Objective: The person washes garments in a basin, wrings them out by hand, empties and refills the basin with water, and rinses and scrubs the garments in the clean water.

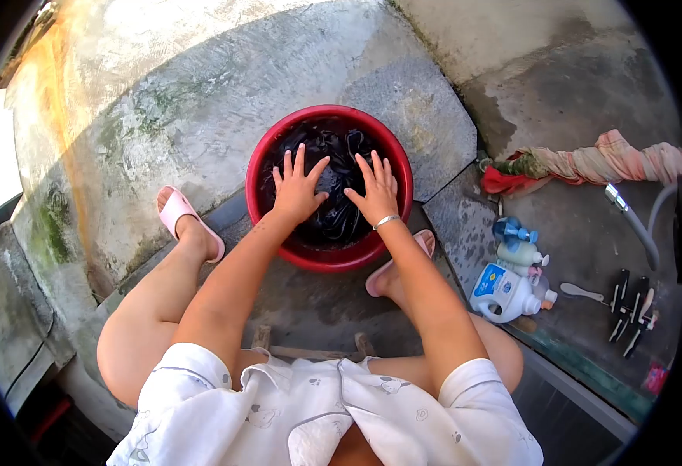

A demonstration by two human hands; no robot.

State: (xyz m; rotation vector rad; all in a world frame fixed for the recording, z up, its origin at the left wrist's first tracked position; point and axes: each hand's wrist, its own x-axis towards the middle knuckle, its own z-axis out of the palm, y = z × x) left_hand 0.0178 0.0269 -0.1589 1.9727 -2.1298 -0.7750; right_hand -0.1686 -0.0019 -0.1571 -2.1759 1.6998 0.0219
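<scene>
A red plastic basin (pixel 394 140) stands on the ground between my feet. Dark, wet cloth (pixel 329 221) lies in it, glossy with water. My left hand (pixel 300 189) is spread over the left part of the basin, palm down, fingers apart. Over the right part hovers my right hand (pixel 374 186), also with fingers spread and a silver bracelet (pixel 386 222) at the wrist. Neither hand grips anything. Whether the fingertips touch the cloth or the water, I cannot tell.
On the ledge at right stand a white detergent jug (pixel 504 293) and several smaller bottles (pixel 521 252). Near them lie a white-handled brush (pixel 582 292), black clips (pixel 628 311), a shower hose (pixel 634 225) and a twisted cloth (pixel 589 161). Pink slippers (pixel 176 210) are on my feet.
</scene>
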